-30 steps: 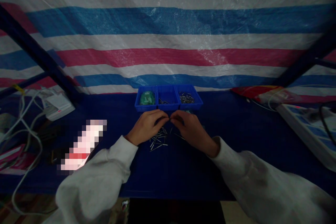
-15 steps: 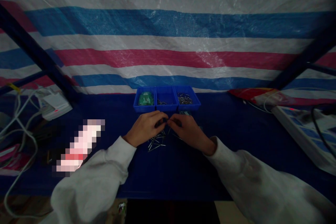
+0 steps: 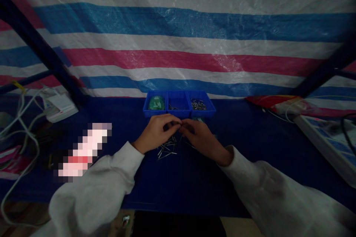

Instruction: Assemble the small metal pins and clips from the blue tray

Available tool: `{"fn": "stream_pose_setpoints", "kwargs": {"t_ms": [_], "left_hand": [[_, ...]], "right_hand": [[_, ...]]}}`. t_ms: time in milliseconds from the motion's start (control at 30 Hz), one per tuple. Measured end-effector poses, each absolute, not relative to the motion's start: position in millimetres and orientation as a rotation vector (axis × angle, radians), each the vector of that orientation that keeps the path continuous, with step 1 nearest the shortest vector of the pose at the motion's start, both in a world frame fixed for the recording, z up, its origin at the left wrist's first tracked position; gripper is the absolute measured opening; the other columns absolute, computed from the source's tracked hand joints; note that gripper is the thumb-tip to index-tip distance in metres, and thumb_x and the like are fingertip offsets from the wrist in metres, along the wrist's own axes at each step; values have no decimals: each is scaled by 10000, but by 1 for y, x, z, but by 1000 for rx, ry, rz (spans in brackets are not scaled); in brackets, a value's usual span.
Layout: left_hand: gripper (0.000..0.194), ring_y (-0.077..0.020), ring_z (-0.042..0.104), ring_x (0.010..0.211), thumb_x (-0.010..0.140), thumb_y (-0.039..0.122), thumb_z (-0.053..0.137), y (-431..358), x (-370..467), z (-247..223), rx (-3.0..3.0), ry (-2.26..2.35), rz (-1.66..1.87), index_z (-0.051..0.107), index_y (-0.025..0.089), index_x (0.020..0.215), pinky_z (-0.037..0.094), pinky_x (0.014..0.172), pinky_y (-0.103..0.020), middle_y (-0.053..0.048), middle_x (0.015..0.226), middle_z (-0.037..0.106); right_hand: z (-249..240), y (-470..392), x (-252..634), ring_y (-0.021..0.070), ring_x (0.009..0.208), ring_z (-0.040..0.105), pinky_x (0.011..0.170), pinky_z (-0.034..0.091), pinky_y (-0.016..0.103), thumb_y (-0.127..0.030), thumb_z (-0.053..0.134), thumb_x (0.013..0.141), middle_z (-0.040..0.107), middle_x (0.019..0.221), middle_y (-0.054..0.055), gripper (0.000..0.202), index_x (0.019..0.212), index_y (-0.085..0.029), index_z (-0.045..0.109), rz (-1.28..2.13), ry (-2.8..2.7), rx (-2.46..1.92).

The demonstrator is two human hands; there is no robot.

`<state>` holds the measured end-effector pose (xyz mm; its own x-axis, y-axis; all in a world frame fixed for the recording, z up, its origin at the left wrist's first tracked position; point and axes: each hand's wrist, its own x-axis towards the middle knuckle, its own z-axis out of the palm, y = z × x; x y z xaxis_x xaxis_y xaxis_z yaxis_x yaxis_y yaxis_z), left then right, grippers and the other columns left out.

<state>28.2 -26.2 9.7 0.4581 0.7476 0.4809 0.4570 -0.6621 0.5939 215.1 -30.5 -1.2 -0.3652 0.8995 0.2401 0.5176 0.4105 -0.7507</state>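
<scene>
My left hand and my right hand meet fingertip to fingertip above the blue table, both closed in a pinch. Whatever small piece they pinch is too dark and small to name. Several thin metal pins lie loose on the table just below my left hand, partly covered by it. Behind my hands stands a blue bin with three compartments. A green packet sits in its left compartment, a few small metal pieces in the middle one, and a heap of small metal parts in the right.
Striped sheeting hangs behind the table. On the left are white cables, a white device and a pixelated bright object. To the right lie a red package and a white-edged box.
My view has shifted slightly. The joined fingertips sit a little higher and to the right, still pinched together. The pins and the bin look the same.
</scene>
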Motion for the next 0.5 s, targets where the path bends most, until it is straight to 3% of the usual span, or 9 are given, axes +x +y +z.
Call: {"fn": "stream_pose_setpoints", "kwargs": {"t_ms": [200, 300, 500], "left_hand": [[158, -108, 616, 681, 890, 201, 632, -24, 27, 6, 2283, 1046, 1101, 692, 208, 1036, 495, 635, -230, -6, 864, 697], [220, -130, 636, 766, 918, 197, 594, -24, 26, 5, 2398, 1042, 1104, 666, 212, 1125, 521, 709, -265, -29, 937, 692], [220, -156, 650, 817, 908, 177, 601, -24, 24, 2, 2556, 1038, 1038, 659, 186, 1120, 531, 767, -298, -49, 975, 687]], "right_hand": [[4, -32, 216, 134, 588, 619, 580, 418, 244, -230, 479, 931, 665, 636, 2, 290, 714, -175, 663, 842, -2086, -1226], [6, -33, 216, 127, 577, 621, 574, 425, 235, -193, 458, 921, 663, 627, 3, 299, 698, -172, 656, 878, -2065, -1225], [5, -36, 215, 119, 538, 580, 520, 379, 234, -226, 474, 927, 636, 606, -9, 290, 706, -168, 652, 810, -2067, -1236]]}}
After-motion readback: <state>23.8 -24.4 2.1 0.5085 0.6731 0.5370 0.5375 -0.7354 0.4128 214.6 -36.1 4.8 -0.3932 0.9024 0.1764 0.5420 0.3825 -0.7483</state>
